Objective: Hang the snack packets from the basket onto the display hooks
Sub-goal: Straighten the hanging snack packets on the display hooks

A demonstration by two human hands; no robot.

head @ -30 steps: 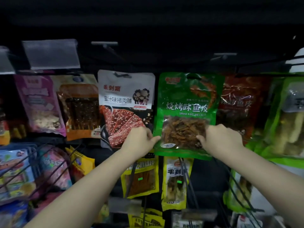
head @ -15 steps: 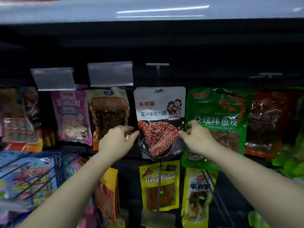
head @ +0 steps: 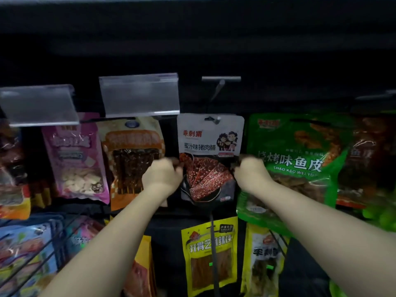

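A white-topped packet of red jerky slices [head: 209, 146] hangs on a display hook [head: 217, 91] at the centre of the rack. My left hand [head: 162, 174] pinches its left edge and my right hand [head: 249, 173] pinches its right edge. A big green fish-skin packet [head: 300, 159] hangs just to the right, partly behind my right hand. An orange packet [head: 132, 155] hangs to the left, behind my left hand.
A pink packet [head: 75, 155] and clear price-tag holders [head: 139, 94] sit at upper left. Yellow packets [head: 209, 254] hang on the lower row. A wire basket [head: 32, 249] with colourful packets is at lower left. More packets hang at far right [head: 368, 159].
Both hands left the green fish-skin packet and shifted left to the white jerky packet, now gripping its two sides. My view has also shifted left.
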